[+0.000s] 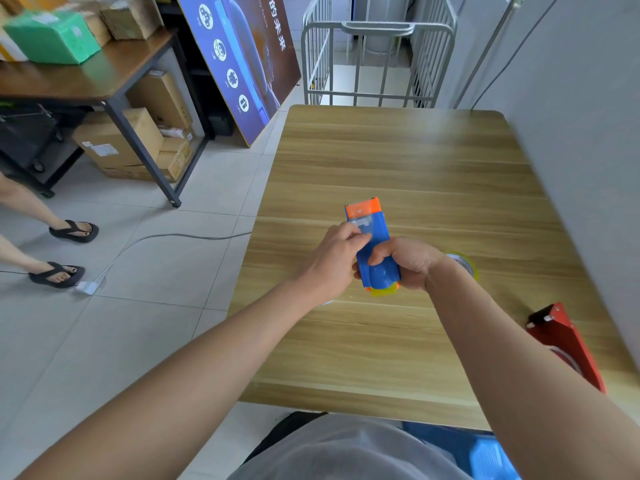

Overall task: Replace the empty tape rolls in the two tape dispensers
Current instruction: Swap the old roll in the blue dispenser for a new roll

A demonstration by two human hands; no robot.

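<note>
A blue tape dispenser (375, 251) with an orange front end is held above the wooden table (398, 161). My right hand (407, 263) grips its lower body, where a yellowish roll shows at the bottom. My left hand (337, 252) pinches a strip of clear tape against the dispenser's top face near the orange end. A roll of clear tape (465, 265) lies on the table behind my right wrist, partly hidden. A red tape dispenser (568, 344) rests at the table's right edge, partly covered by my right forearm.
A grey wall (581, 98) borders the table on the right. A metal cage trolley (377, 60) stands behind the table. On the left are a dark desk (86, 81) with boxes, a leaning poster board (242, 57), a floor cable (173, 237), and another person's sandalled feet (65, 251).
</note>
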